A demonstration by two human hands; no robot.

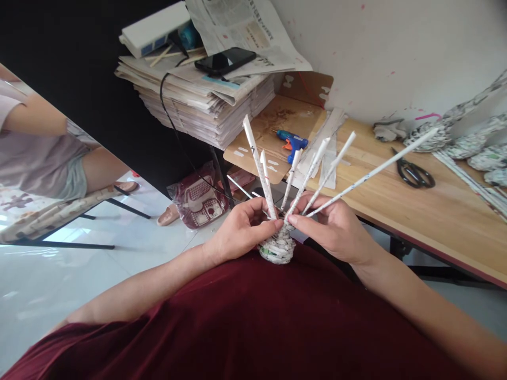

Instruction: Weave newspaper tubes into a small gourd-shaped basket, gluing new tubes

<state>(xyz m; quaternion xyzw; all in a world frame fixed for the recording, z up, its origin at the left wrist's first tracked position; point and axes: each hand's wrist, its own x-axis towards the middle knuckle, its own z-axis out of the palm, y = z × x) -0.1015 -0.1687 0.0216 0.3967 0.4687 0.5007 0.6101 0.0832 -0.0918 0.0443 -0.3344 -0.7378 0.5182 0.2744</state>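
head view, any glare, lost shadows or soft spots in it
In the head view, pale glare lies on the tiled floor at left; in the head view, the black surface at upper left shows almost no detail; in the head view, the woven paper piece looks fairly clear, but small print on the newspaper is too soft to read.

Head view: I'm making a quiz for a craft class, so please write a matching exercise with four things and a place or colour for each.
1. woven paper piece
2. phone
3. scissors
4. glue gun

A. black, on the wooden tabletop
B. mainly blue
C. between the left hand and right hand
D. on the newspaper pile

Pairs: 1-C, 2-D, 3-A, 4-B
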